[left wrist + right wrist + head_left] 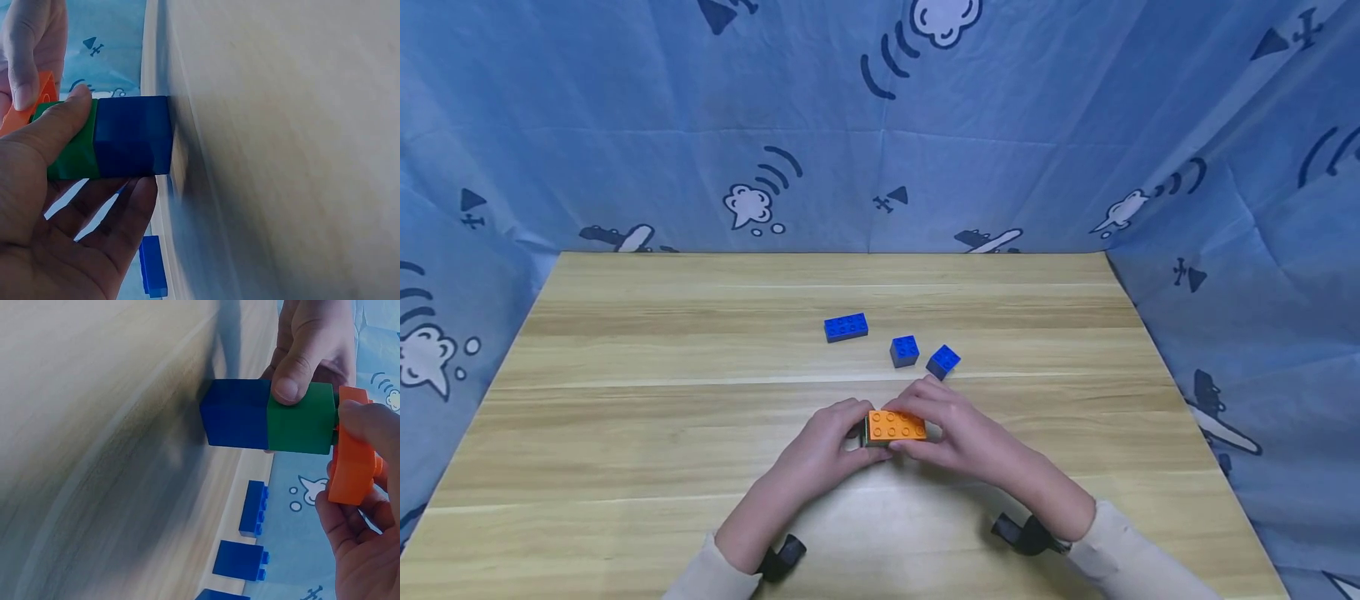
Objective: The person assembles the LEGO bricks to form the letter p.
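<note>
on the near half of the wooden table (pixel 647 433), holding green block (pixel 306 428), stacked on blue block (pixel 237 415), in left hand (pixel 829 438), with fingers (pixel 144 199) clamped on it. pinching orange brick (pixel 897 425) by its long sides in right hand (pixel 947 428), over the green, apparently not fully seated. judging as light, stiff, smooth plastic, slightly slippery, hardly fragile; best held by flat sides, clear of studs (pixel 877 432).

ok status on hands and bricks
Left fingers hold green block stacked on blue block. Right fingers pinch orange brick over green, apparently not fully seated. Three loose blue bricks beyond, none apparently blocking.
</note>
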Available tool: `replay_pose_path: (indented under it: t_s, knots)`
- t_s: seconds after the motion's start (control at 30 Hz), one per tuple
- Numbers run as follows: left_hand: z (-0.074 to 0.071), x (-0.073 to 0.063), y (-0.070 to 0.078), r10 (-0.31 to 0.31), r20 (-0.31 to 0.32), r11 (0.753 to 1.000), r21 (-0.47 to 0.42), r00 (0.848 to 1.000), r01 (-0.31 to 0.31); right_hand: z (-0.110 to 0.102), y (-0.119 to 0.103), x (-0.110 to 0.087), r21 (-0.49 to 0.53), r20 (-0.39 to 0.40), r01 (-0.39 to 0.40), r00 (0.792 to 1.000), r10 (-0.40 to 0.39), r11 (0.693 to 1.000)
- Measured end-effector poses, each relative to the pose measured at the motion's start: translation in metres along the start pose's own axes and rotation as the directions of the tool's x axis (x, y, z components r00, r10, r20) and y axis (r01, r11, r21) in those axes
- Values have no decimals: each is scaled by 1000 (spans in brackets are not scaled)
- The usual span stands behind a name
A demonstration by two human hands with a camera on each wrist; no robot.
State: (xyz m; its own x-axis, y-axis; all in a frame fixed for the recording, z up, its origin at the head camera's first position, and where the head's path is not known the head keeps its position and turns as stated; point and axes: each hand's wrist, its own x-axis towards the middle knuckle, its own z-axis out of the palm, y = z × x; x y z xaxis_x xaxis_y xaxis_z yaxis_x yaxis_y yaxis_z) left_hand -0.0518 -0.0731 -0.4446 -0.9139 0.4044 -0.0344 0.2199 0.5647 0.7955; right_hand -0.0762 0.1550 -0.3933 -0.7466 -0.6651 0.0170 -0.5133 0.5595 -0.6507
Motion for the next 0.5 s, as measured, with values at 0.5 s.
replay_pose_path:
  t_s: [0.5]
  knots:
    - [0,0,2,-18,5,1000,-1,1000,18,-2,-3,4,-33,34,29,999,-28,999]
